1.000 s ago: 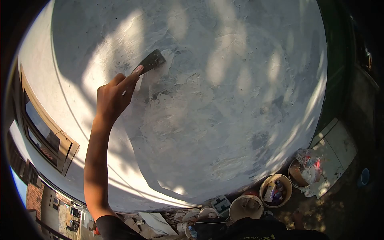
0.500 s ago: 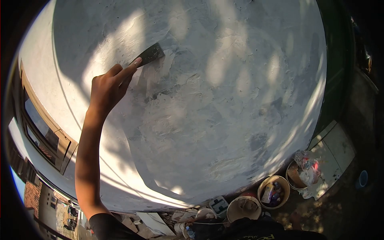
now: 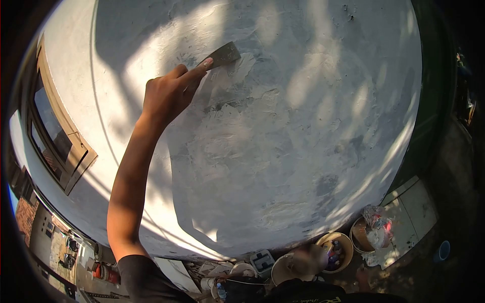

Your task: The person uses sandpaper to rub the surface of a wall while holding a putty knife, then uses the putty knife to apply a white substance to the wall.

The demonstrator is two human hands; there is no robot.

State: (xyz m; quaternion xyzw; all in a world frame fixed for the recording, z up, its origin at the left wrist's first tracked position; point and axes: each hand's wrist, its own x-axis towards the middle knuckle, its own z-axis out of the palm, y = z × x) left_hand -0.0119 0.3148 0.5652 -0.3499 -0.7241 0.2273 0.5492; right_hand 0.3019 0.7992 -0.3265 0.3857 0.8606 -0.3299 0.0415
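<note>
My left hand (image 3: pixel 169 96) is closed round a putty knife (image 3: pixel 225 56), its index finger stretched along the blade. The flat blade lies against the rough grey-white wall (image 3: pixel 242 166), in its upper middle part. Patches of pale filler and darker grey show around the blade. Low in the view, a brown shape smeared by motion, which looks like my right hand (image 3: pixel 309 259), is in front of the buckets. Its fingers cannot be made out, nor anything they may hold.
Along the wall's foot stand a bucket with bottles (image 3: pixel 346 252), another bucket (image 3: pixel 283 270), a grey tray (image 3: pixel 262 261) and broken tiles (image 3: pixel 214 267). A plastic bag (image 3: pixel 378 230) lies by pale slabs (image 3: pixel 411 217). A blue cup (image 3: pixel 443 251) is at the right, a window (image 3: pixel 55 129) at the left.
The view has shifted, so wall, window and buckets sit differently in it. The knife stays at about the same wall area. The blurred brown shape has appeared over the buckets.
</note>
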